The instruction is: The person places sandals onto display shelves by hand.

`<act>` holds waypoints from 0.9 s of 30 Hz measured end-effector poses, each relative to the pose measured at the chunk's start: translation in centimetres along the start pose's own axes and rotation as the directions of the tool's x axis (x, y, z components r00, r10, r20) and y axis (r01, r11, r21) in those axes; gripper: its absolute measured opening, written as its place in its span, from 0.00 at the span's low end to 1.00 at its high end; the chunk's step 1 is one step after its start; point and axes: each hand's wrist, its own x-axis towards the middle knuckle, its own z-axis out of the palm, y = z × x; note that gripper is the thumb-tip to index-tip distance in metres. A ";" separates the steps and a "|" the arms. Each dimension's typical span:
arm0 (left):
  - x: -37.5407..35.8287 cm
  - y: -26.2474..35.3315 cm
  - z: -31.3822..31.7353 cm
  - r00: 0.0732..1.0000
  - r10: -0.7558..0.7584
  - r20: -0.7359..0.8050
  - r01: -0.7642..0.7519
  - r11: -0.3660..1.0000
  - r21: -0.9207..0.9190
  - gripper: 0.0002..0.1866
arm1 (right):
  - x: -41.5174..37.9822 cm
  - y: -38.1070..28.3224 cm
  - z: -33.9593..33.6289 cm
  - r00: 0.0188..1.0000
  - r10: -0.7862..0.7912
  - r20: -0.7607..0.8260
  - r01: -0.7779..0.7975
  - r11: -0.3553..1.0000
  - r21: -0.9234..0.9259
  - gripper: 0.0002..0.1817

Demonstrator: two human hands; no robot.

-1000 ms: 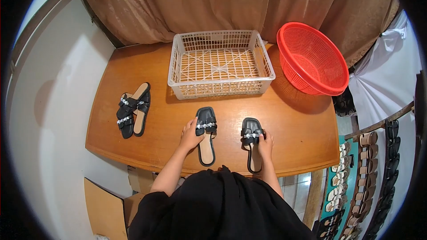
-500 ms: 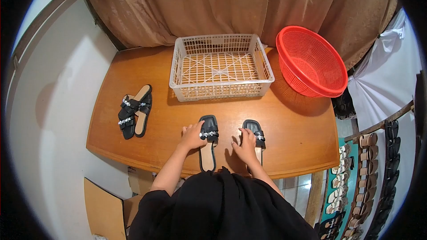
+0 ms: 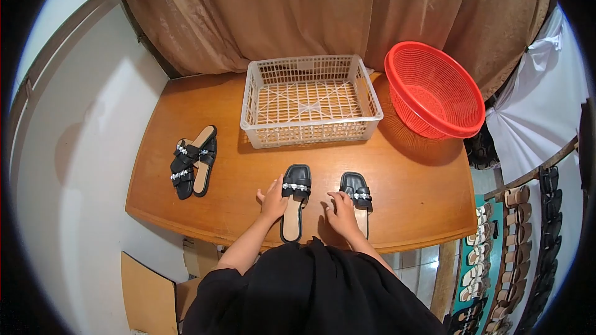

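Two black slide sandals with jewelled straps and beige insoles lie apart at the table's front edge, toes pointing away from me. My left hand is beside the left sandal, fingers apart along its outer edge. At the inner edge of the right sandal is my right hand, its fingers loosely bent and its fingertips by the jewelled strap. Neither hand is closed around a sandal. The heel of the right sandal is partly covered by my hand and wrist.
Another pair of black jewelled sandals lies overlapped on the left of the wooden table. A white plastic crate stands at the back, with a red mesh basket to its right. Racks of sandals stand beyond the right edge.
My left hand has come off the left sandal's strap to its outer side. My right hand stays by the right sandal, its fingers slightly shifted. The whole view has tilted a little.
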 end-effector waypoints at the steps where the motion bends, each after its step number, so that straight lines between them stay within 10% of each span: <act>1: 0.3 0.2 0.3 0.999 -0.027 -0.016 0.026 0.996 -0.087 0.36 | 0.1 0.1 0.0 1.000 -0.010 0.013 0.010 1.000 -0.006 0.26; 10: -0.8 7.4 -1.0 0.984 0.117 -0.134 -0.168 0.857 -0.488 0.35 | 1.4 -5.9 -2.3 0.996 -0.072 -0.051 0.082 0.969 0.232 0.44; 12: -1.0 9.1 -1.5 0.954 0.118 -0.276 -0.289 0.608 -0.740 0.35 | 2.2 -5.9 -1.9 0.966 -0.141 -0.217 0.187 0.960 0.209 0.41; 22: -1.5 11.0 -1.5 0.955 0.141 -0.262 -0.297 0.410 -0.863 0.34 | 3.0 -8.7 -3.9 0.941 -0.077 -0.331 0.230 0.862 0.453 0.37; 27: -2.0 10.5 -2.2 0.952 0.178 -0.248 -0.301 0.398 -0.867 0.33 | 2.1 -8.6 -5.9 0.992 -0.113 0.051 -0.010 0.339 0.941 0.40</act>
